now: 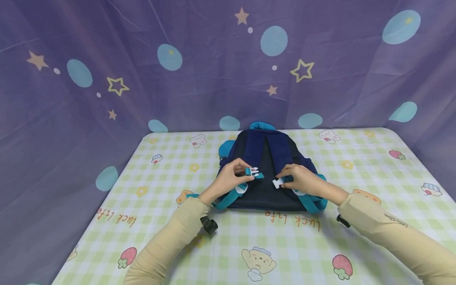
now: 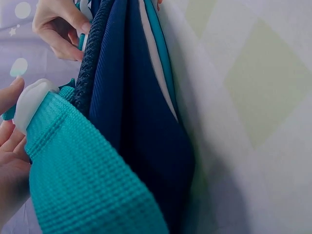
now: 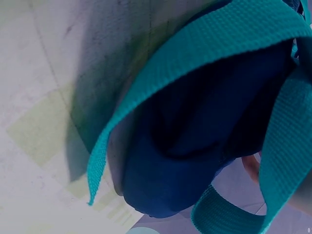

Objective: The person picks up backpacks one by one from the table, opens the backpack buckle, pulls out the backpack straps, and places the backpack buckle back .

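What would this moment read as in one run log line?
left hand: holds buckle prongs | right hand: holds buckle socket | buckle: unjoined | backpack: on table

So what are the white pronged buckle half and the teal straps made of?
Pronged buckle half: probably smooth, hard plastic; it looks slim, stiff and moulded. Teal webbing straps: matte woven fabric, maybe nylon; a ribbed weave shows up close.

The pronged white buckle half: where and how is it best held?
I would pinch the pronged white buckle half at its strap end, coming from the person's left, where the left hand is. Its prongs point right, towards the white socket half, so this grip should keep them free.
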The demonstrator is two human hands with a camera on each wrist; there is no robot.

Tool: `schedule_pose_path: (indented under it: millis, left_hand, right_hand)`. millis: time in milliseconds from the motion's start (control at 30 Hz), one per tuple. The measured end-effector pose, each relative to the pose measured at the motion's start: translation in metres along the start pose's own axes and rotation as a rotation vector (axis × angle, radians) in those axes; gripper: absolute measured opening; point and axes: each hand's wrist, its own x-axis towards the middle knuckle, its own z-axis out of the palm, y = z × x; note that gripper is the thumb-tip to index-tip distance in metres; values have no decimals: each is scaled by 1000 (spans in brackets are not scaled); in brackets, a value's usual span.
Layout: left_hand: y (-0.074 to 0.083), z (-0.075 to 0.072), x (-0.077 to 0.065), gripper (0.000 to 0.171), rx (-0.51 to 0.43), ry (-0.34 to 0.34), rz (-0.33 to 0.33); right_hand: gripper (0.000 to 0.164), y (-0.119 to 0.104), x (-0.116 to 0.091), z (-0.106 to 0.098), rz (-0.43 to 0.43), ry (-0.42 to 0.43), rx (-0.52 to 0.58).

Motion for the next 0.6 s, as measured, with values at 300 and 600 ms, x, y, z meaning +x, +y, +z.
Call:
schedule_pose_path:
  millis: [300, 600]
  left_hand:
    - [-1, 0, -1, 21, -15, -7, 28]
    - [-2, 0, -1, 21, -44, -40, 44]
  right_hand:
    - [25, -1, 2, -1, 15, -15, 21]
    - [23, -2, 6, -5, 27, 20, 117]
